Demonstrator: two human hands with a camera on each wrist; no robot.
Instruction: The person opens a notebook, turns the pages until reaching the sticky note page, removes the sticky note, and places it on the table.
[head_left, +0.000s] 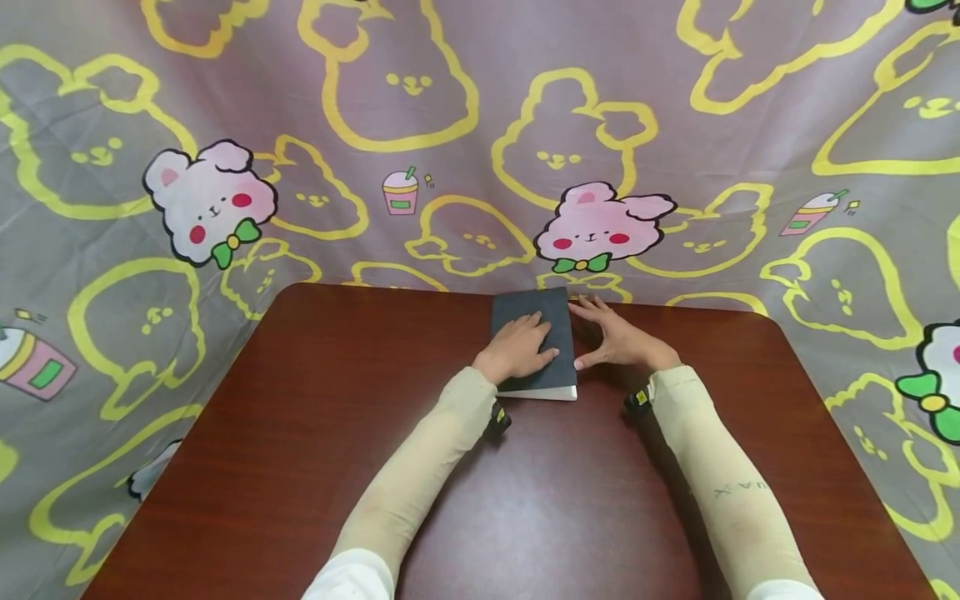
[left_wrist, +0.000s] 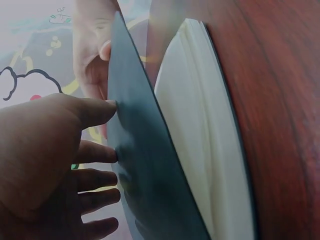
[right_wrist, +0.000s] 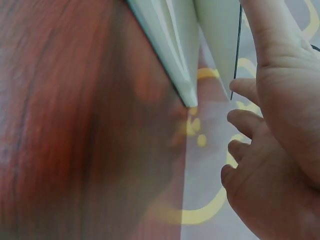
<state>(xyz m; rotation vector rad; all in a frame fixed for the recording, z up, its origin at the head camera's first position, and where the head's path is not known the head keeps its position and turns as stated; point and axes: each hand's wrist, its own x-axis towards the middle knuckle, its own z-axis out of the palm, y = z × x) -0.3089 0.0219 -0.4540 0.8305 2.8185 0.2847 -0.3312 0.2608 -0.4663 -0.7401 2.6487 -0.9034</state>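
Note:
A dark blue-grey notebook (head_left: 525, 321) lies near the far edge of the table. My left hand (head_left: 519, 346) rests on its cover with the fingers spread. In the left wrist view, the fingertips of that hand (left_wrist: 45, 150) touch the cover (left_wrist: 137, 150), which stands a little apart from the cream pages (left_wrist: 200, 125). My right hand (head_left: 618, 337) is beside the notebook's right edge, thumb and fingers spread apart. Its thumb tip is close to that edge; contact is hard to tell. In the right wrist view, the right hand's (right_wrist: 280, 160) fingers are loosely bent and grip nothing visible.
The brown wooden table (head_left: 322, 433) has rounded far corners. A patterned curtain (head_left: 450, 175) hangs directly behind its far edge and along both sides. Small black devices (head_left: 497, 418) are strapped at both wrists.

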